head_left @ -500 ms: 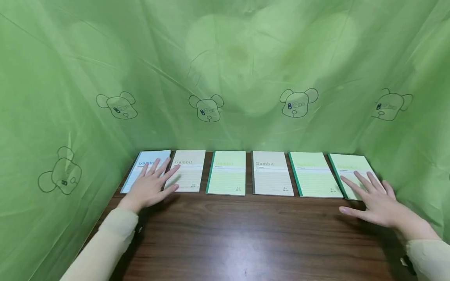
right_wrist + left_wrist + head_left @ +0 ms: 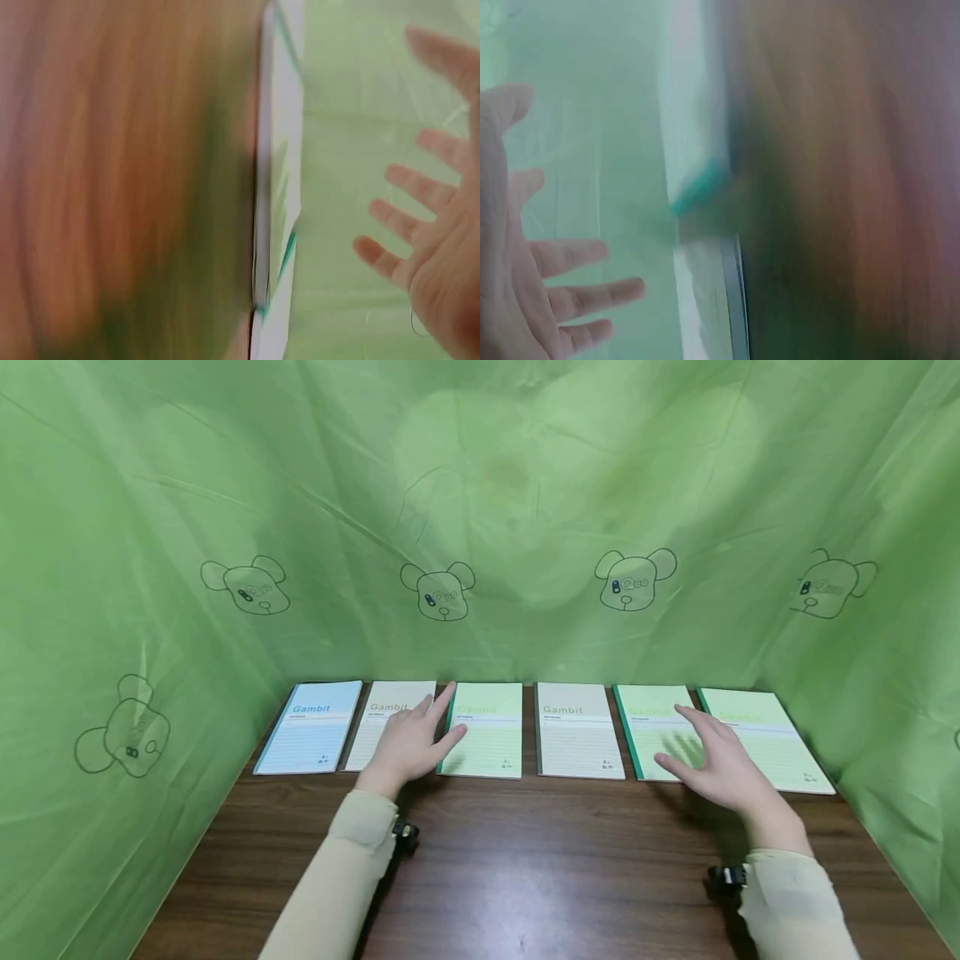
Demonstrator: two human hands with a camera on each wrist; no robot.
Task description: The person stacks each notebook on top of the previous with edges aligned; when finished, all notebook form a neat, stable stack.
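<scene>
My left hand (image 2: 405, 745) and right hand (image 2: 726, 767) are moving inward in head view, hovering above the row of notebooks (image 2: 573, 743) on the table (image 2: 540, 852). In left wrist view, then right, my fingers (image 2: 570, 256) are standing apart, holding nothing.

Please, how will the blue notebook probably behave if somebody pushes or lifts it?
The blue notebook looks thin, so it is probably light and may bend if lifted by one edge. Because it lies flat on the table, it should slide rather than tip or roll.
</scene>
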